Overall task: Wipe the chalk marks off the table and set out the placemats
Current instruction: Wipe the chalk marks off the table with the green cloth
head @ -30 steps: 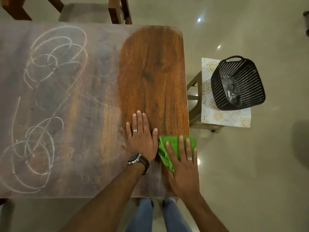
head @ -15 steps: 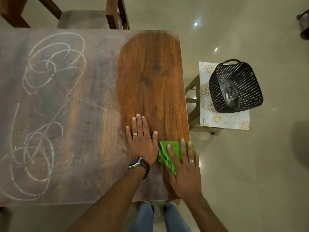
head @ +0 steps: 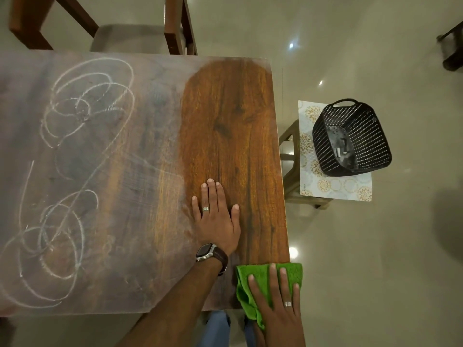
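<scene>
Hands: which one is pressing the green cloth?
The right hand, flat on the green cloth at the table's near right corner. The left hand rests on bare wood.

We cannot make out the small pale bits lying in the black basket, the surface runs off the picture's left edge, and the right hand covers much of the green cloth at that surface's near corner.

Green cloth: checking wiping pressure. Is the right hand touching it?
Touching. The head view shows the right hand pressed flat on the green cloth, fingers spread over it.
</scene>
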